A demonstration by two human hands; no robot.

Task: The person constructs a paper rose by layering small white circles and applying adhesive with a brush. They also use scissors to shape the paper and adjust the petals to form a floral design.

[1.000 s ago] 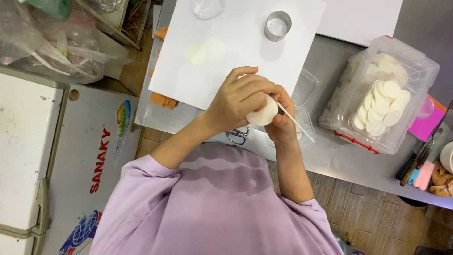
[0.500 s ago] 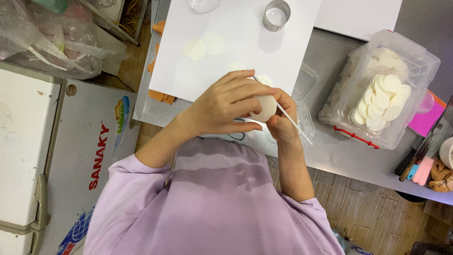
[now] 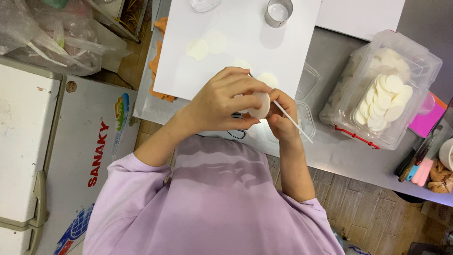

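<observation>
My left hand [image 3: 222, 101] is curled around a round white dough piece [image 3: 260, 105], holding it just above the near edge of a white board [image 3: 245, 33]. My right hand [image 3: 282, 118] touches the same piece from the right and grips a thin white stick [image 3: 292, 122] that slants down to the right. Several flat white dough discs [image 3: 206, 45] lie on the board beyond my hands.
A metal ring cutter [image 3: 278, 12] stands at the board's far edge. A clear plastic box [image 3: 415, 61] of stacked white discs sits to the right on the steel table [image 3: 339, 156]. Small tools [image 3: 417, 163] lie at the far right. A white chest freezer [image 3: 28, 141] stands on the left.
Both hands have shifted slightly and the dough piece has turned in my fingers, now showing a flatter face. More discs on the board are uncovered.
</observation>
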